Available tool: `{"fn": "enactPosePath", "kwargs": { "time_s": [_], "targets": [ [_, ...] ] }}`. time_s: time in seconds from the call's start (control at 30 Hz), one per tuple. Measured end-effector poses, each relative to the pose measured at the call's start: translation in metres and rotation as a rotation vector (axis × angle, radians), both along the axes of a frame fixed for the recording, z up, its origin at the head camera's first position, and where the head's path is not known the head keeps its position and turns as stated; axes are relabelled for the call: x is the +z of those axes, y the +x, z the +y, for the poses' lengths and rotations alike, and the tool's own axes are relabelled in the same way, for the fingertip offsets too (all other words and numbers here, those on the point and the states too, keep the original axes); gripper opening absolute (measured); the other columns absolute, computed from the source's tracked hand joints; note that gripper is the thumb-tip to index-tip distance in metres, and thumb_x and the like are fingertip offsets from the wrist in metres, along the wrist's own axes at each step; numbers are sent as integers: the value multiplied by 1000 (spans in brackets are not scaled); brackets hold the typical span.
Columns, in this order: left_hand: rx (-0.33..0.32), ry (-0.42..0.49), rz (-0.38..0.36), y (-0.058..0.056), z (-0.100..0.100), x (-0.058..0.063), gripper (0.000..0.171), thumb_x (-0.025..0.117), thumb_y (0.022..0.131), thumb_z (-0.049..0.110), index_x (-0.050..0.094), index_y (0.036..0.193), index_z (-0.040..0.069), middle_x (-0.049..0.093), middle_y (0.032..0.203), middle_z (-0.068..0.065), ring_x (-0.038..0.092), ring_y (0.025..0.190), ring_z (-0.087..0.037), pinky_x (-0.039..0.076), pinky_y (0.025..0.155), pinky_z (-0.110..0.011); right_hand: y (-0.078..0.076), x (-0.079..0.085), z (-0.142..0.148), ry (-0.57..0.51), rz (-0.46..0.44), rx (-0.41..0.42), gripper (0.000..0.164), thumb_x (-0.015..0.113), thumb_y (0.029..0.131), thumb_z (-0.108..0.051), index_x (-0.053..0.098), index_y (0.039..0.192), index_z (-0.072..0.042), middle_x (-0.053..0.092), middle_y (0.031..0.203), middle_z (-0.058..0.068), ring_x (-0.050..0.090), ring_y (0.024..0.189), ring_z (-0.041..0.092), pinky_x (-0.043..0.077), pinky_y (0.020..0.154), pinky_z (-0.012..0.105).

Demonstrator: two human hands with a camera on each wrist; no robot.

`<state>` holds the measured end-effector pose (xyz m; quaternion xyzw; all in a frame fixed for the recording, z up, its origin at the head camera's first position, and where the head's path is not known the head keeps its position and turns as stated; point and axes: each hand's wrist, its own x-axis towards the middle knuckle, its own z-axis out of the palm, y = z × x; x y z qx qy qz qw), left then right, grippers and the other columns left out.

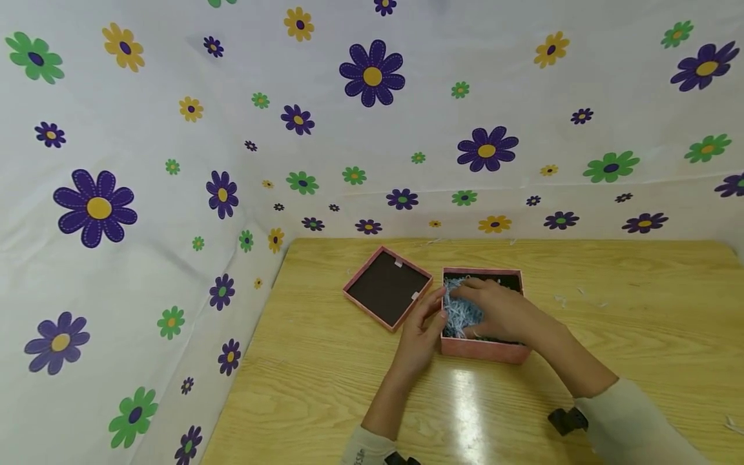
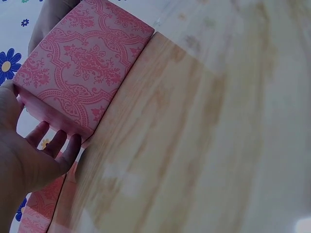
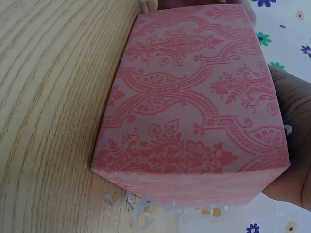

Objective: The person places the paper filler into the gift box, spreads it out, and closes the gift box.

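Note:
A pink patterned box [image 1: 485, 349] stands on the table, its dark inside partly filled with light blue shredded paper [image 1: 460, 312]. My right hand [image 1: 506, 313] reaches in over the right side, thumb and fingers spread wide on the shredded paper; the box wall hides most of this hand in the right wrist view. At the left wall, my left hand [image 1: 420, 332] touches the box with its fingertips. In the left wrist view, the fingers [image 2: 56, 142] lie against the box's side and the thumb is at its upper edge.
A pink-edged lid [image 1: 388, 289] with a dark inside lies just left of the box. Thin white paper strips [image 1: 560, 301] are scattered on the wooden table [image 1: 657, 336]. Flower-printed cloth [image 1: 430, 123] hangs behind the table and along its left side.

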<state>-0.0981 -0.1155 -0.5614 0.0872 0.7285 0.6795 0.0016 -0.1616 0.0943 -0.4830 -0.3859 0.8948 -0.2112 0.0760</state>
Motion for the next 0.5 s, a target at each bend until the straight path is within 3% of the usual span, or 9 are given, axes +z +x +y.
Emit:
{"fn": "enactPosePath", "kwargs": {
  "time_s": [0.2, 0.37, 0.5],
  "targets": [
    [-22, 13, 14, -2, 3, 1, 47, 56, 112, 24, 51, 158, 28, 47, 161, 11, 48, 146, -23, 47, 113, -41, -2, 20, 21, -90, -85, 18, 57, 84, 92, -15, 63, 143, -5, 59, 146, 19, 59, 132, 42, 52, 104, 60],
    [2, -18, 23, -3, 3, 3, 48, 56, 112, 23, 50, 159, 27, 48, 161, 8, 48, 146, -24, 45, 115, -42, -5, 43, 37, -143, -25, -17, 38, 80, 92, -1, 72, 129, -5, 70, 128, 13, 68, 117, 37, 56, 97, 56],
    [13, -18, 6, -1, 3, 3, 48, 56, 112, 24, 50, 159, 28, 49, 160, 7, 48, 146, -24, 46, 115, -45, -2, 39, 34, -146, -22, 46, 29, 81, 90, 2, 76, 117, -8, 73, 114, 4, 71, 104, 25, 60, 89, 47]
  ]
}}
